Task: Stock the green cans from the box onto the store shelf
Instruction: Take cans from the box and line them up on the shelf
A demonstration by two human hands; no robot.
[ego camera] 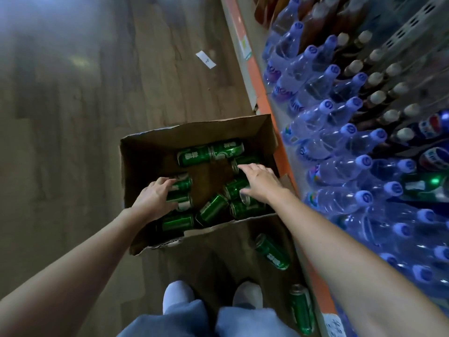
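Observation:
An open cardboard box [145,152] stands on the floor beside the store shelf [261,98]. Several green cans lie loose inside it, among them one at the back [194,155] and one at the front [178,222]. My left hand [153,199] is down in the box's left side with its fingers curled over a green can [181,184]. My right hand [258,182] reaches into the right side, fingers spread above another green can [234,188], thumb touching it. Whether either hand has a firm grip is unclear.
Two green cans lie on the floor outside the box, one [272,251] just past its front edge and one [301,310] against the shelf base. Clear water bottles with blue caps [340,166] fill the shelf. My shoes [178,294] stand behind the box. A paper slip [205,59] lies on the floor.

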